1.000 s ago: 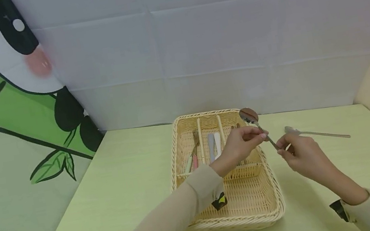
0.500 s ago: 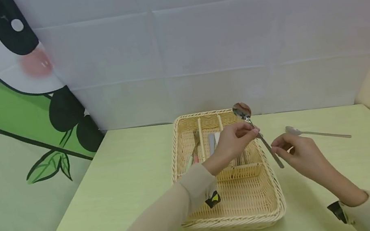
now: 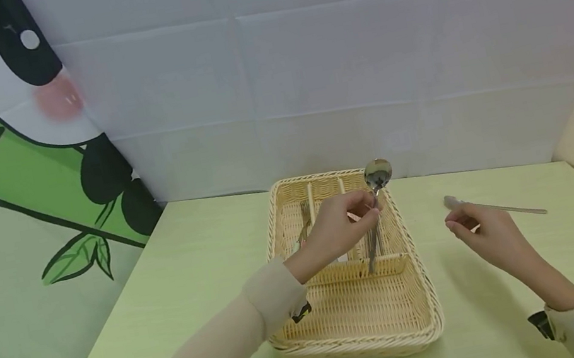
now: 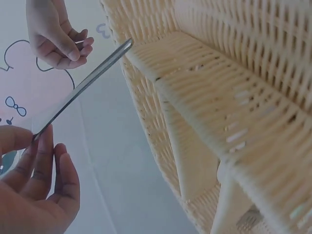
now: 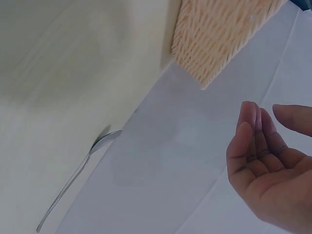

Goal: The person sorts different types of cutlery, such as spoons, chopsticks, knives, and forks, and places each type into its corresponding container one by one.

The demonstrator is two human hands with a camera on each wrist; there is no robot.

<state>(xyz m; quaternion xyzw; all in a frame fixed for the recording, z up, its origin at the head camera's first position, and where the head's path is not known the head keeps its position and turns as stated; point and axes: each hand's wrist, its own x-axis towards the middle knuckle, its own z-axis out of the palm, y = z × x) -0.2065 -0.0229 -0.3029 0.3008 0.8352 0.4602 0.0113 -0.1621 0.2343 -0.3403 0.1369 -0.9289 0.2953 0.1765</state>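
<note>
From the head view, your left hand (image 3: 339,229) pinches a spoon (image 3: 375,208) by its neck, handle aimed down into the basket (image 3: 426,301), while your right hand (image 3: 483,231) hangs loosely open, holding nothing, near a second spoon (image 3: 499,207) on the table (image 3: 194,272); the left wrist view shows fingers (image 4: 41,161) gripping the handle, its tip at a divider; the right wrist view shows that hand (image 5: 273,165) relaxed and empty
</note>
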